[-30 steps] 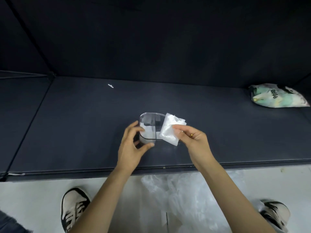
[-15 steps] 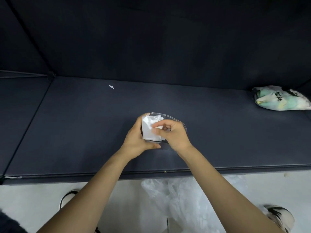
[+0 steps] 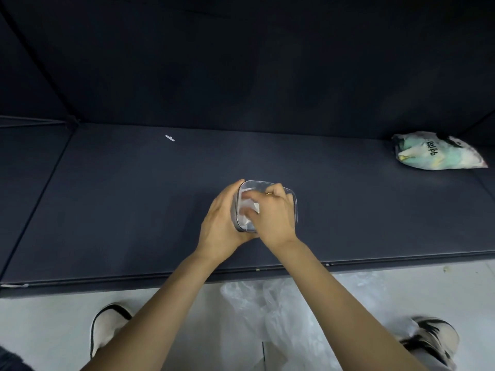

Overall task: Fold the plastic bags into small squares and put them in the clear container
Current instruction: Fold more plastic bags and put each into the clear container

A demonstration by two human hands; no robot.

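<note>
Dark mat (image 3: 134, 210) (hands: left (image 3: 219, 223) gripping container (image 3: 293, 202), right (image 3: 273, 215) pressing bag (image 3: 247, 207)).

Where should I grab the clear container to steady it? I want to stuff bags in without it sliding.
Grip the clear container by its left side wall, coming in from the left, as the left hand does. The walls are upright and the top is open, so that leaves the opening free for the right hand pushing in the folded bag.
</note>
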